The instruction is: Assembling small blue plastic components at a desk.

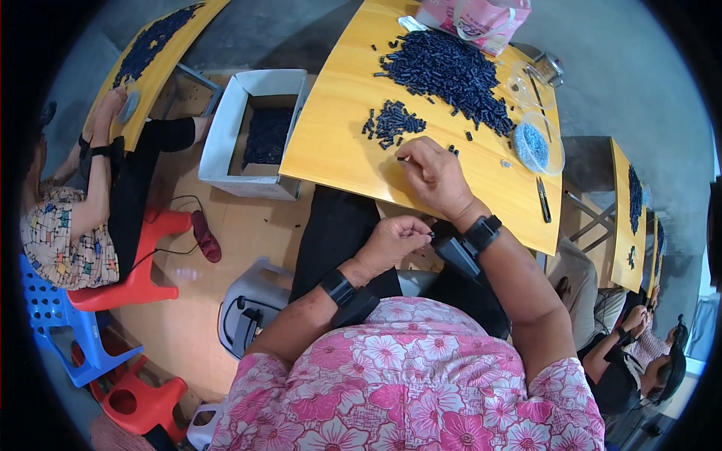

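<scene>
Across a yellow tabletop (331, 143), faces loose dark cylindrical pieces. Over the near part of it, with the right hand (436, 177), pinches a small dark piece (401, 158), roughly sideways in its long axis as far as visible. Lower, short of the table, with the left hand (395, 244), closes thumb and fingers on a tiny object (432, 235), too small to identify. From left grip to right, lies forward and slightly leftward. Just ahead of the right hand and left of it, has the small pile (395, 124) in mixed directions; farther off, the large heap (447, 75). Probably hinges on the gap between both hands, with the right nearer the pile.
</scene>
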Demonstrator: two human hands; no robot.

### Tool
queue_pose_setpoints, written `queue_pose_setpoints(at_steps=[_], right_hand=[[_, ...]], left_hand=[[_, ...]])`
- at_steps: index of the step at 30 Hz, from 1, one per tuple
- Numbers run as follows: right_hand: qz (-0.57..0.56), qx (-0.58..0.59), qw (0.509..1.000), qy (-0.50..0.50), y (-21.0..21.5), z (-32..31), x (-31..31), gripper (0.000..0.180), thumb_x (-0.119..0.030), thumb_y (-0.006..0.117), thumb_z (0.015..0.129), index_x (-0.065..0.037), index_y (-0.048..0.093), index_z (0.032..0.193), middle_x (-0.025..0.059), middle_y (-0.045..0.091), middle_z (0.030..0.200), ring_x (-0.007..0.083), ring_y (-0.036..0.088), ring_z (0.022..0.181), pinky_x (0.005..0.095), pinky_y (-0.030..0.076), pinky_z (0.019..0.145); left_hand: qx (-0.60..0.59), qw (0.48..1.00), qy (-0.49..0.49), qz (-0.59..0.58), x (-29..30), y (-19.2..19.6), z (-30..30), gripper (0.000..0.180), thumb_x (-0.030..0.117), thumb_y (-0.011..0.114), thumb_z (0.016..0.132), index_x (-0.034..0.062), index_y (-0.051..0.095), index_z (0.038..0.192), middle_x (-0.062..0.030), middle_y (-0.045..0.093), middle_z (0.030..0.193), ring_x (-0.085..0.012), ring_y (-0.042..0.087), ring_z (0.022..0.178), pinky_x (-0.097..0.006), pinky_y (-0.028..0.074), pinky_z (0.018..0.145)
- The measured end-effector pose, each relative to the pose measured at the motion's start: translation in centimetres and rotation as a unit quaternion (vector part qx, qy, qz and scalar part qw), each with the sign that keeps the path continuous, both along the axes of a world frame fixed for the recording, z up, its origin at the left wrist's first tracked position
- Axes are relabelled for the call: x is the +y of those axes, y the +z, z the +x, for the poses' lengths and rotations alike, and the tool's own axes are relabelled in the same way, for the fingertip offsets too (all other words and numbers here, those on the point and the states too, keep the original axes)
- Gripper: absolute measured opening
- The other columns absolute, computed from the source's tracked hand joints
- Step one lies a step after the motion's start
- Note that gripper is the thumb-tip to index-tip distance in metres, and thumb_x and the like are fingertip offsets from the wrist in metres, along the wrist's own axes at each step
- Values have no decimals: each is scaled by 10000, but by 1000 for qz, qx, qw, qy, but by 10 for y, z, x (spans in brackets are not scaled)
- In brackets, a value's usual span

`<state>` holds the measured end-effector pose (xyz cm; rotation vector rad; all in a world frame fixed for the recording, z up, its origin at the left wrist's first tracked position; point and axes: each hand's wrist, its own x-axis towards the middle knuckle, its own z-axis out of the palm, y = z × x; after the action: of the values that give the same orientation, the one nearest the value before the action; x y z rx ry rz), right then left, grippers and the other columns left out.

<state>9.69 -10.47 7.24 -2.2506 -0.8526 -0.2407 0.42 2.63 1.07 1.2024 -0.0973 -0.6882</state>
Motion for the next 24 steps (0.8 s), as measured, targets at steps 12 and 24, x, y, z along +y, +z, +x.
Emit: queue_pose_setpoints(at_steps=[12, 24], right_hand=[[411, 391, 808, -157, 0, -59, -66, 145, -8, 556, 879, 4, 641, 995, 39, 613, 854, 87, 546, 682, 221, 465, 643], [541, 452, 704, -87, -11, -107, -79, 156, -6, 587, 875, -8, 674, 1005, 41, 640, 812, 101, 578, 731, 239, 484, 683]], left_hand=[[-54, 998, 16, -26, -12, 14, 8, 107, 57, 575, 906, -9, 604, 985, -48, 640, 849, -108, 619, 779, -250, 516, 743], [-82, 996, 32, -33, -32, 30, -4, 138, 86, 563, 930, -13, 592, 1020, -73, 653, 945, -97, 599, 775, -234, 503, 736]])
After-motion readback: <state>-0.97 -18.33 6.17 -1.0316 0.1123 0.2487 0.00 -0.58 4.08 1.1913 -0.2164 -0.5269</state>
